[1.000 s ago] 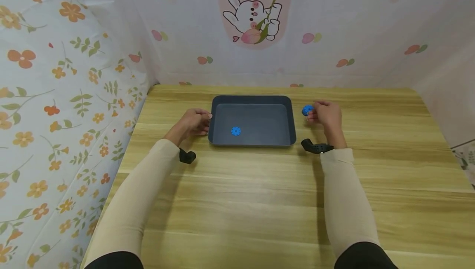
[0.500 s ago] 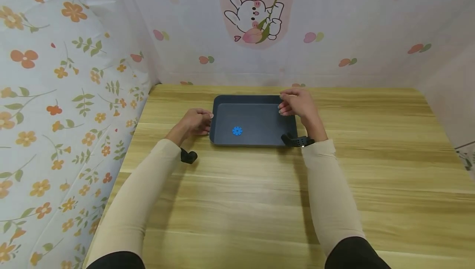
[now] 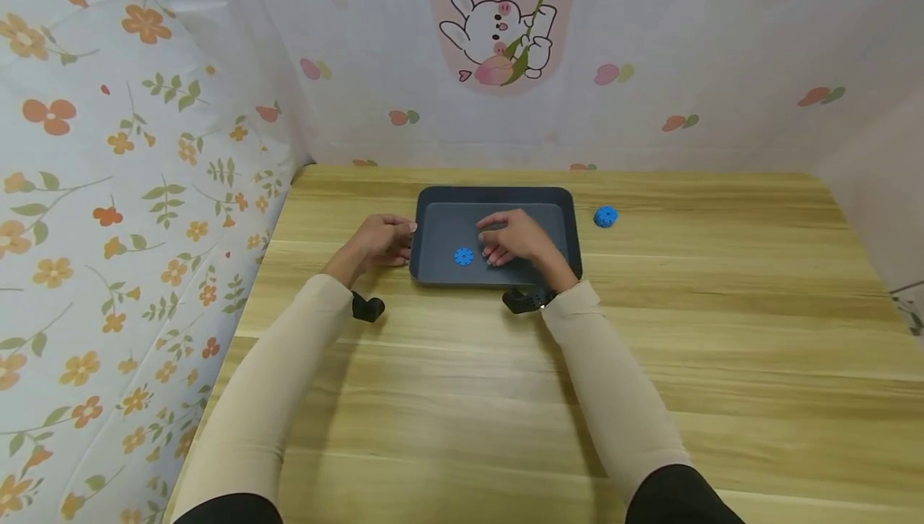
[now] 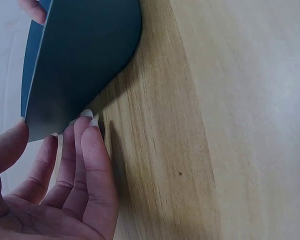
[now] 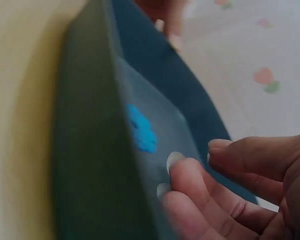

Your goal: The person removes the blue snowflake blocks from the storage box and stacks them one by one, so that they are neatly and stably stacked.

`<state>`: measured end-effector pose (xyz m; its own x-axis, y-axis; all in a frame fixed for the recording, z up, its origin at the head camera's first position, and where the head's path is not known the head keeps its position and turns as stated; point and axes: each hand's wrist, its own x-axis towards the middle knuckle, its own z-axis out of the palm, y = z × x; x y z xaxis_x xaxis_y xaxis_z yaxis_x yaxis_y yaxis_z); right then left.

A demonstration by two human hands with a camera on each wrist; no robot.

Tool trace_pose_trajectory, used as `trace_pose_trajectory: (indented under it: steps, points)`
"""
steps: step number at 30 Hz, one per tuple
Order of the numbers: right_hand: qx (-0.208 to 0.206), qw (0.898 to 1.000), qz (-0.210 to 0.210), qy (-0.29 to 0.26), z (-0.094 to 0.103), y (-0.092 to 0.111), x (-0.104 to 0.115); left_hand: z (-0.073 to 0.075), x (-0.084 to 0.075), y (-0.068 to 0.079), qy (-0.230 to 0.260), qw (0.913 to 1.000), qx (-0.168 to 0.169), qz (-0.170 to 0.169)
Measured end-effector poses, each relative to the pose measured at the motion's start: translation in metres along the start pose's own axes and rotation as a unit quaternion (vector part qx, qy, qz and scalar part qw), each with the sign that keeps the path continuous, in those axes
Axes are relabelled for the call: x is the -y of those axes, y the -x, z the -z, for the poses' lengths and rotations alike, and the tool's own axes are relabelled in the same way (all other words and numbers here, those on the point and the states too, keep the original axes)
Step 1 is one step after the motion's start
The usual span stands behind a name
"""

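Observation:
A dark grey rectangular tray [image 3: 498, 193] lies on the wooden table. My left hand [image 3: 378, 239] holds its left side, thumb tip at the rim and fingertips against the outer wall, as the left wrist view shows. Inside the tray, left of centre, lies a small blue round disc [image 3: 464, 256] with dark slots. Over the tray, just right of that disc, is my right hand [image 3: 516, 237]. Its thumb and fingers are loosely bent and apart, with nothing seen between them in the right wrist view. A thicker blue round piece [image 3: 605, 216] sits on the table right of the tray.
The wooden table [image 3: 462, 396] extends in front of the tray and to its right. A white cloth [image 3: 346, 50] with fruit prints and a rabbit picture hangs behind it. Flowered cloth [image 3: 108, 267] covers the left side.
My right hand has come left from the blue piece beside the tray, across the right rim, to the disc inside. The blue piece stayed on the table. My left hand has stayed at the tray.

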<state>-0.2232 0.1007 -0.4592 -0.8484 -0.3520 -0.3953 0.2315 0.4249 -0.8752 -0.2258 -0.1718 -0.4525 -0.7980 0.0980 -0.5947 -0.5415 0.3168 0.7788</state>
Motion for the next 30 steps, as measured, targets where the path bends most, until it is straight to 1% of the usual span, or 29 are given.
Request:
trace_pose_trajectory:
  steps: [3, 7, 9, 12, 15, 17, 23, 27, 30]
  points:
    - [0.025, 1.0, -0.007, 0.001, -0.012, -0.002, 0.0, 0.0, -0.001, 0.002, -0.007, 1.0, 0.007, 0.0]
    - [0.05, 0.998, -0.009, 0.028, -0.023, -0.002, -0.001, 0.001, -0.001, 0.004, -0.02, 0.9996, 0.019, -0.005]
    - [0.048, 0.998, -0.006, 0.048, -0.027, -0.002, -0.002, 0.002, -0.002, 0.004, -0.024, 0.9993, 0.026, -0.009]
    - [0.034, 0.996, 0.007, 0.081, -0.033, -0.003, -0.003, 0.003, -0.002, 0.004, -0.028, 0.9991, 0.031, -0.012]
    - [0.026, 0.994, 0.015, 0.102, -0.038, -0.003, -0.001, 0.005, -0.001, 0.004, -0.028, 0.9991, 0.031, -0.012]
    - [0.026, 0.994, 0.013, 0.108, -0.039, -0.003, 0.0, 0.005, -0.001, 0.004, -0.027, 0.999, 0.032, -0.013]
    - [0.041, 0.993, 0.012, 0.109, -0.036, -0.004, 0.0, 0.005, 0.001, 0.002, -0.02, 0.9993, 0.031, -0.008]
    - [0.043, 0.996, 0.011, 0.078, -0.033, -0.005, -0.002, 0.004, 0.002, 0.001, -0.019, 0.9993, 0.029, -0.01]
    - [0.027, 0.999, 0.014, 0.038, -0.026, -0.003, 0.0, 0.003, 0.0, 0.002, -0.019, 0.9994, 0.027, -0.009]
